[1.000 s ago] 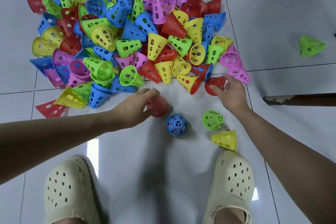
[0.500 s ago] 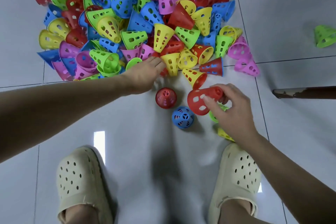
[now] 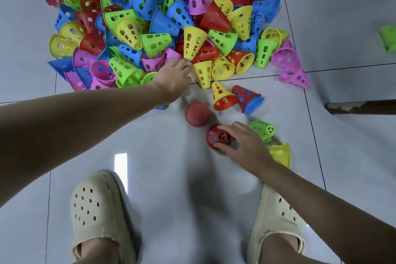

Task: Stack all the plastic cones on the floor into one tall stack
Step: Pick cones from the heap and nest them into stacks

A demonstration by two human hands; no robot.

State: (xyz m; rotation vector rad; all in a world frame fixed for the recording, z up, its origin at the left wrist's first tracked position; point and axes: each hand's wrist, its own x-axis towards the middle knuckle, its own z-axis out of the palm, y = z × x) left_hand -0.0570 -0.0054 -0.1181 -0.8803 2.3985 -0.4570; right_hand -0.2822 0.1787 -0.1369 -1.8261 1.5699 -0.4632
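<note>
Down on the floor, the right hand has its fingers curled round a red cone that sits over a blue one (blue shows through the holes). The left hand reaches into the big pile of cones; I cannot tell if its grip holds anything. Another red cone stands between the hands.
</note>
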